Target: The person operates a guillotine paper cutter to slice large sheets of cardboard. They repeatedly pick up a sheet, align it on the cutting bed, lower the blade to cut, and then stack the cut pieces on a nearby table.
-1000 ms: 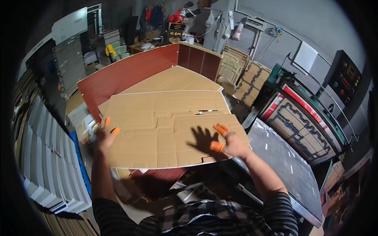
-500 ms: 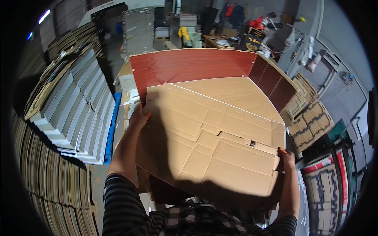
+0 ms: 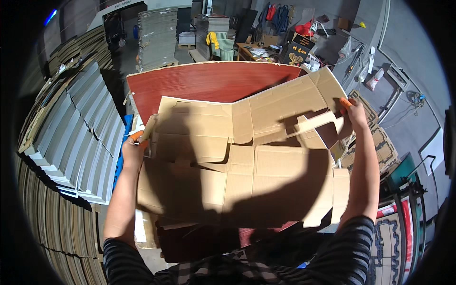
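The left hand (image 3: 132,148) pinches the left edge of a big sheet of brown cardboard (image 3: 278,107) in its fingers. The right hand (image 3: 355,113) pinches the sheet near its top right corner. Both hands have orange covers on some fingers.

The sheet is in front of the person, between the two hands. Its right side is lifted and bends up, and it has fold lines, slits and gaps. More brown cardboard (image 3: 280,167) is just below; I cannot tell if it is one piece with the sheet. Dark shadows fall on both parts.

Just behind the sheet is a long red panel (image 3: 204,83). To the left is a tall pile of grey and white sheets (image 3: 88,135), with a blue edge (image 3: 124,137) beside it. Brown boards (image 3: 61,223) are stacked nearer the person.

Far back are a pale green chair (image 3: 227,51) with a yellow cloth (image 3: 212,40) on it, and a wooden bench (image 3: 244,51) with papers. Clothes (image 3: 281,18) hang on the wall.
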Tool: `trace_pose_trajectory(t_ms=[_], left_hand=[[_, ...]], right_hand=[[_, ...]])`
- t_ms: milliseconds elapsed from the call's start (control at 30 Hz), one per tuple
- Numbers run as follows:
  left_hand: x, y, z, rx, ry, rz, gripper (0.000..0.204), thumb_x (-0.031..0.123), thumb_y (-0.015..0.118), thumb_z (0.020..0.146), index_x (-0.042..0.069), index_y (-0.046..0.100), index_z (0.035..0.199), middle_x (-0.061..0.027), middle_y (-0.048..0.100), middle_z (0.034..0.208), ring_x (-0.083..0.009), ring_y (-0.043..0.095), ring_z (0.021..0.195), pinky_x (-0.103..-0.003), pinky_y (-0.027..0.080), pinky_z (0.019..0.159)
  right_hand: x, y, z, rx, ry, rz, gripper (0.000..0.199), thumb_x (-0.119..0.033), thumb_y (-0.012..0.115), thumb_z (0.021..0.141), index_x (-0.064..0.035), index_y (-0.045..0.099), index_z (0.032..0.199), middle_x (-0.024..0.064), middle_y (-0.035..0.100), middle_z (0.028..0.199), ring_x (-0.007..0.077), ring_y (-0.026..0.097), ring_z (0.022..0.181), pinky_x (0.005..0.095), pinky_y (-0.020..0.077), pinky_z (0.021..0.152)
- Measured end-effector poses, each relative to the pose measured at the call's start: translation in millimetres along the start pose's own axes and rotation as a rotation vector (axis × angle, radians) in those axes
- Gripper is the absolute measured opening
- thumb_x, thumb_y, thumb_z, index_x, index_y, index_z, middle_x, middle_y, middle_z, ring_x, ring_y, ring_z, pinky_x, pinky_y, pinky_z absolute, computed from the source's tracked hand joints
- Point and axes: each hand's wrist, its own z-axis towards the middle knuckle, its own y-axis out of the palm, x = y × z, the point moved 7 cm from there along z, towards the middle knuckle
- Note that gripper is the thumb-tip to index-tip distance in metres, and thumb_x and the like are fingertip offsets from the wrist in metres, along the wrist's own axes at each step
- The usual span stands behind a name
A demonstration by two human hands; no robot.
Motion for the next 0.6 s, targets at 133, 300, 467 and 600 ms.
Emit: trace_pose_trajectory(t_ms=[133,300,467,600], left_hand=[[-12,13,-29,-0.041,0.148,0.492,0.044,0.002,0.072,0.077,0.002,0.063,0.12,-0.0108,0.066,0.09,-0.0148,0.061,0.077,-0.026,0.049,0.07],[34,17,-91,-0.074,0.323,0.569,0.044,0.005,0.074,0.077,0.0,0.062,0.119,-0.014,0.061,0.096,-0.024,0.06,0.079,-0.032,0.049,0.072],[84,24,-119,-0.053,0.648,0.905,0.057,0.011,0.076,0.073,0.003,0.057,0.126,-0.0174,0.048,0.138,-0.0387,0.043,0.129,-0.046,0.033,0.107],[84,97,-99,-0.372,0.772,0.974,0.066,0.031,0.072,0.079,0.009,0.046,0.137,-0.0127,0.041,0.145,-0.0386,0.033,0.136,-0.051,0.025,0.111]], right_hand=[[43,40,42,0.141,-0.164,-0.813,0.058,-0.046,0.057,0.091,-0.0021,0.051,0.129,0.0167,0.068,0.1,0.0302,0.068,0.092,0.0433,0.0534,0.077],[82,92,-43,0.175,-0.393,-0.924,0.059,-0.04,0.064,0.087,-0.0078,0.048,0.134,0.0211,0.058,0.123,0.0382,0.059,0.108,0.0472,0.0494,0.091],[64,121,-178,-0.386,-0.448,-0.629,0.084,-0.054,0.066,0.081,-0.0111,0.034,0.145,0.0197,0.031,0.148,0.0386,0.032,0.135,0.0534,0.0295,0.108],[20,125,-282,-0.909,-0.538,-0.645,0.101,-0.06,0.071,0.071,-0.0206,0.023,0.151,0.0118,0.015,0.157,0.0337,0.012,0.145,0.0621,0.009,0.112]])
